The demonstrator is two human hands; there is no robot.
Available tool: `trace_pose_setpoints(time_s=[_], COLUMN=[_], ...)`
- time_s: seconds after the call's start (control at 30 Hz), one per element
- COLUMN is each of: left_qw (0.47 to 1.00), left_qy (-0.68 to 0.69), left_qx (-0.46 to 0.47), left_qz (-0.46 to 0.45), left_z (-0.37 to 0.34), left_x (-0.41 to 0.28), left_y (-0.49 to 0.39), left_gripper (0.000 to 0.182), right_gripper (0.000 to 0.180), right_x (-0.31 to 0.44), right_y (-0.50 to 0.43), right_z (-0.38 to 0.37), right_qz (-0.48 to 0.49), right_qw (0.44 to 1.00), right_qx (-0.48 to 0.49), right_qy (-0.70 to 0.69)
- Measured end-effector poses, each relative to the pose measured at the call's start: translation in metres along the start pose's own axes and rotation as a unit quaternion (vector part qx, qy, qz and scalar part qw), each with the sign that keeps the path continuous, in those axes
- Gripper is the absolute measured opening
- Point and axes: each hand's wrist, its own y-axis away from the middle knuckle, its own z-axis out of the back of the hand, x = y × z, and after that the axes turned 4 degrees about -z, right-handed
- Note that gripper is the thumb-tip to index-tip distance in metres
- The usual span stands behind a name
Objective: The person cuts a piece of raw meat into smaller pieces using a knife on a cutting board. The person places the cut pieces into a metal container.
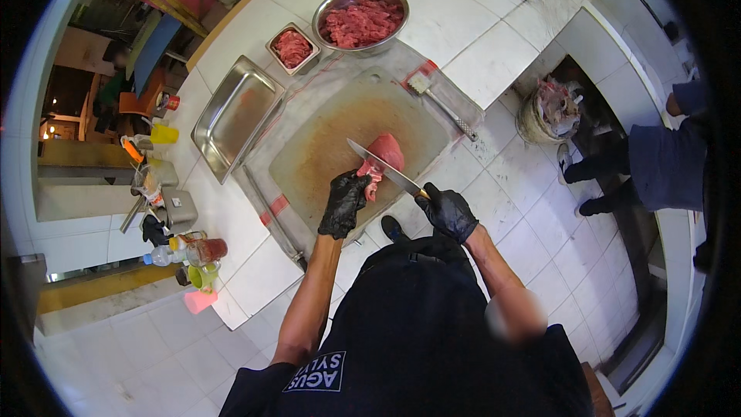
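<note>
A piece of raw red meat (386, 152) lies near the lower right part of a stained cutting board (318, 127). My left hand (343, 202), in a black glove, grips the paler, ragged end of the meat. In my right hand (447, 211), also gloved in black, is the handle of a kitchen knife (393, 174). Its blade slants up and left across the meat, between the rounded part and the ragged end. Whether the edge has sunk into the meat cannot be told.
Beyond the board stand a steel bowl of cut meat (362, 17) and a small steel pan of meat (292, 49). A deep steel tray (237, 119) is at left, a meat mallet (443, 105) at right. Bottles (185, 250) line the left counter. A waste bucket (535, 121) and another person (666, 168) are right.
</note>
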Motion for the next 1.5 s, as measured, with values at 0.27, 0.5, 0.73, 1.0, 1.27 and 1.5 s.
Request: trace_pose_setpoints(time_s=[0.27,0.5,0.73,1.0,1.27,1.5], left_qw=[0.997,0.999,0.997,0.998,0.956,0.982], left_qy=[0.044,0.041,0.067,-0.006,-0.276,-0.120], left_qx=[0.047,-0.024,-0.030,-0.050,0.033,0.114], left_qz=[-0.038,0.023,0.037,-0.037,-0.097,-0.088], left_z=[0.000,0.027,0.040,0.018,-0.008,-0.038], left_x=[0.010,0.011,0.020,-0.002,-0.014,-0.053], left_y=[0.002,0.011,0.009,-0.005,-0.024,-0.068], left_gripper=[0.018,0.014,0.014,0.016,0.016,0.010], right_gripper=[0.031,0.038,0.042,0.034,0.034,0.035], right_x=[0.027,0.030,-0.016,0.005,-0.004,-0.011], right_y=[-0.025,-0.031,-0.014,-0.027,-0.008,-0.035], right_z=[-0.024,-0.034,-0.014,-0.012,-0.030,-0.002], right_qz=[0.012,0.041,0.003,0.024,-0.007,-0.081], right_qw=[0.996,0.998,1.000,0.995,0.992,0.959], right_qx=[-0.006,-0.008,0.019,-0.035,-0.090,-0.099], right_qy=[-0.091,-0.054,-0.006,-0.085,-0.087,-0.252])
